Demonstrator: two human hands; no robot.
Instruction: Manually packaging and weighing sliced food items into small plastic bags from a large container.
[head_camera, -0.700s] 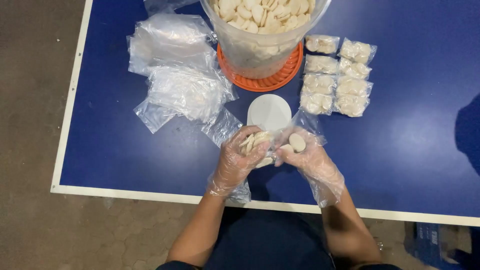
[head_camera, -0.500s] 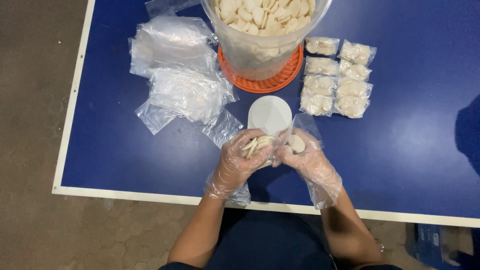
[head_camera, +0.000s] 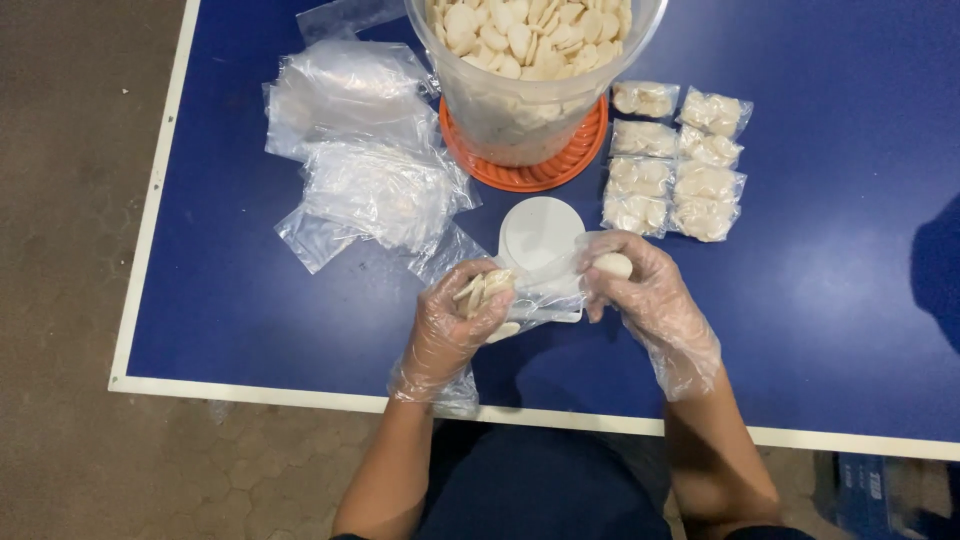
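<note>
Both my hands wear loose clear plastic gloves. My left hand (head_camera: 455, 325) is closed around a stack of pale round crackers (head_camera: 482, 290) above the blue table (head_camera: 250, 300). My right hand (head_camera: 640, 290) pinches a single cracker (head_camera: 612, 265) and grips the edge of a small clear plastic bag (head_camera: 545, 290) stretched between the two hands. A white round lid (head_camera: 540, 230) lies just beyond the hands.
A big clear tub of crackers (head_camera: 530, 60) stands on an orange lid (head_camera: 530, 170) at the table's far side. Several filled small bags (head_camera: 675, 160) lie in rows to its right. A heap of empty plastic bags (head_camera: 360, 150) lies at the left. The white table edge (head_camera: 300, 392) runs near me.
My hands have moved apart: the right hand shifted right with one cracker, pulling the small bag open; the left hand moved slightly left with its stack.
</note>
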